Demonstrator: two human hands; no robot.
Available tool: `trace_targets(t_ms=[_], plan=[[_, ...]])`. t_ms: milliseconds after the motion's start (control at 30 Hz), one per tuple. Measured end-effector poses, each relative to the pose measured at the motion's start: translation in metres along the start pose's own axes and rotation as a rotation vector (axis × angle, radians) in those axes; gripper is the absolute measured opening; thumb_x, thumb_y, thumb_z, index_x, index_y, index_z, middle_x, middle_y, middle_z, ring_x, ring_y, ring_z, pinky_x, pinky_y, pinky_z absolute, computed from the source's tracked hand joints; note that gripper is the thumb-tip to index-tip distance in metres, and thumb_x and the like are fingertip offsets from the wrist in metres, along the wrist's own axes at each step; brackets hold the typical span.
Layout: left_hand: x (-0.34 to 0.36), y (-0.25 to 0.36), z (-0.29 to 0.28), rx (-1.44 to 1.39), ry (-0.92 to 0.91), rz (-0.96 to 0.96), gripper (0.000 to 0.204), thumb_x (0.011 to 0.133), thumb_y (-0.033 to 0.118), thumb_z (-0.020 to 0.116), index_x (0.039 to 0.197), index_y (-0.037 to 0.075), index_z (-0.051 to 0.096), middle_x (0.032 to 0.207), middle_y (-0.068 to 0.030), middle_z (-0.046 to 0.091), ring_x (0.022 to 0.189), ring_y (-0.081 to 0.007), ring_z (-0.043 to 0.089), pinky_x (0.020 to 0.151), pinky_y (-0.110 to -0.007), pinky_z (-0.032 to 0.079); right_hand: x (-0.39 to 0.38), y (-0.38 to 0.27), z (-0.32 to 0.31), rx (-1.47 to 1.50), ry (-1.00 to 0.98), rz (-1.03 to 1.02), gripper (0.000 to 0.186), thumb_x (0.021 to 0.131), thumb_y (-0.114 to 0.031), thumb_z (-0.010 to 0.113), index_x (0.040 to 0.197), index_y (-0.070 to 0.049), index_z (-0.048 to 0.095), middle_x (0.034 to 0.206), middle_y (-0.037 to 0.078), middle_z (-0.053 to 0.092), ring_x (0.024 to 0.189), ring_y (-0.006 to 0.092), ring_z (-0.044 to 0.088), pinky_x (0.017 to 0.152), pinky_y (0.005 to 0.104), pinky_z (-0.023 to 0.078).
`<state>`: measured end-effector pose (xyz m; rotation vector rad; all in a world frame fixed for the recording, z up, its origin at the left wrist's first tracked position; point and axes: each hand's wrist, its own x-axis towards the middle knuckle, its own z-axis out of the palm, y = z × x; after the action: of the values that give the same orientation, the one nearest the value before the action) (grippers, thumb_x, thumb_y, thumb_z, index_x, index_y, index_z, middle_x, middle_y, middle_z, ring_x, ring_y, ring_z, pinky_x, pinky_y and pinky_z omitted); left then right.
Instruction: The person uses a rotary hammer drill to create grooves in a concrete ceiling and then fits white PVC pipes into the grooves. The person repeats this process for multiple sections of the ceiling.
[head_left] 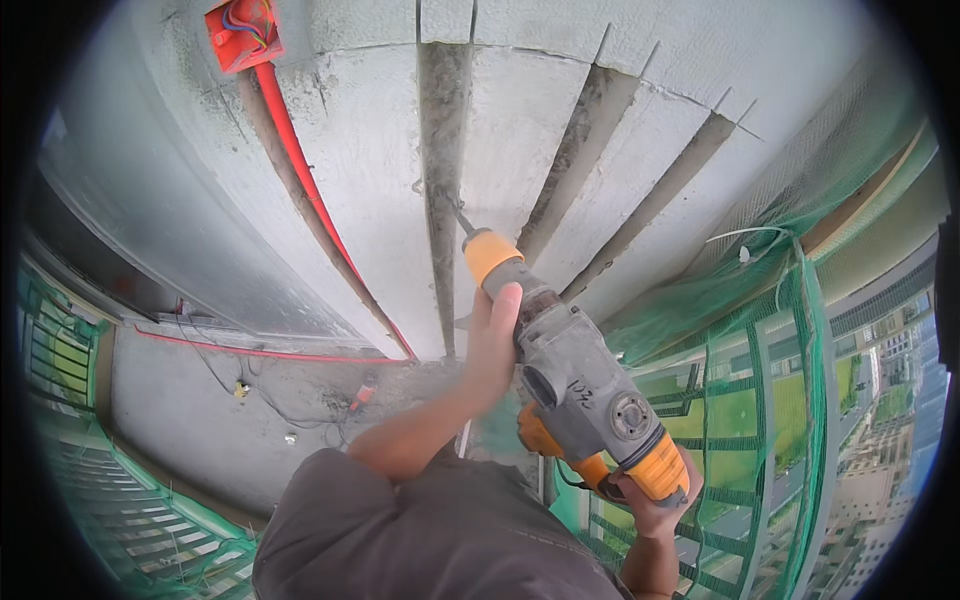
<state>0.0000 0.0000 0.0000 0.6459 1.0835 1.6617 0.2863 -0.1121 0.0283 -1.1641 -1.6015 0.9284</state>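
Note:
A grey and orange rotary hammer drill point(575, 370) slants up and left across the middle of the view. My left hand point(493, 340) grips it near the front, just behind the orange collar; most of those fingers are hidden behind the tool. At the rear, my right hand point(657, 503) is wrapped around the orange handle. The thin bit point(461, 217) reaches into a vertical groove point(441, 140) cut in the pale wall point(515, 140). Whether its tip presses on the groove's bottom I cannot tell.
Two more grooves point(585, 150) run down the wall at right. A red conduit point(300, 165) drops from a red wire box point(243, 35) at left. Cables point(270, 400) lie on the concrete floor point(180, 410). Green netting point(790, 250) and railings point(760, 430) border the right side.

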Motion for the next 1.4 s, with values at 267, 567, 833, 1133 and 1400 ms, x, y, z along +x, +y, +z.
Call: trace_targets(t_ms=[267,567,833,1133,1400], plan=[[-0.008,0.004,0.000,0.070,-0.024,0.071,0.059,0.106,0.041,0.057,0.143,-0.004,0.046,0.131,-0.0121,0.057,0.119,-0.0195,0.054,0.107,-0.037,0.042,-0.016,0.035,0.009,0.261,0.087,0.205,0.052,0.068,-0.012,0.095,0.109,0.006,0.070,0.096,0.009,0.074,0.083,0.0161,0.070,0.077,0.0311,0.056],[-0.009,-0.006,-0.018,0.158,-0.024,0.029,0.065,0.106,0.044,0.059,0.145,-0.005,0.044,0.133,-0.0128,0.057,0.122,-0.0200,0.054,0.108,-0.036,0.042,-0.031,0.034,0.026,0.329,0.064,0.215,0.046,0.072,-0.011,0.092,0.108,0.006,0.069,0.094,0.008,0.075,0.084,0.0161,0.071,0.077,0.0315,0.055],[-0.003,-0.002,-0.019,0.197,-0.004,0.062,0.065,0.105,0.045,0.061,0.146,-0.003,0.046,0.134,-0.0135,0.059,0.123,-0.0203,0.056,0.107,-0.037,0.043,-0.031,0.053,0.034,0.264,0.052,0.146,0.041,0.075,-0.013,0.092,0.105,0.004,0.070,0.097,0.008,0.075,0.086,0.0171,0.070,0.077,0.0322,0.055],[0.009,0.003,-0.039,0.358,0.073,0.126,0.059,0.103,0.045,0.064,0.139,-0.001,0.055,0.122,-0.0134,0.067,0.113,-0.0227,0.062,0.101,-0.038,0.047,-0.032,0.046,0.069,0.394,0.039,0.243,0.042,0.070,-0.011,0.090,0.103,0.002,0.068,0.089,0.007,0.073,0.077,0.0176,0.069,0.070,0.0334,0.055],[0.013,0.027,-0.047,0.285,0.009,0.056,0.063,0.102,0.049,0.064,0.133,-0.004,0.052,0.121,-0.0153,0.064,0.111,-0.0195,0.060,0.097,-0.037,0.048,-0.040,0.014,0.098,0.208,0.117,0.124,0.034,0.076,-0.005,0.080,0.103,0.008,0.065,0.075,0.009,0.073,0.065,0.0180,0.071,0.064,0.0297,0.057]])
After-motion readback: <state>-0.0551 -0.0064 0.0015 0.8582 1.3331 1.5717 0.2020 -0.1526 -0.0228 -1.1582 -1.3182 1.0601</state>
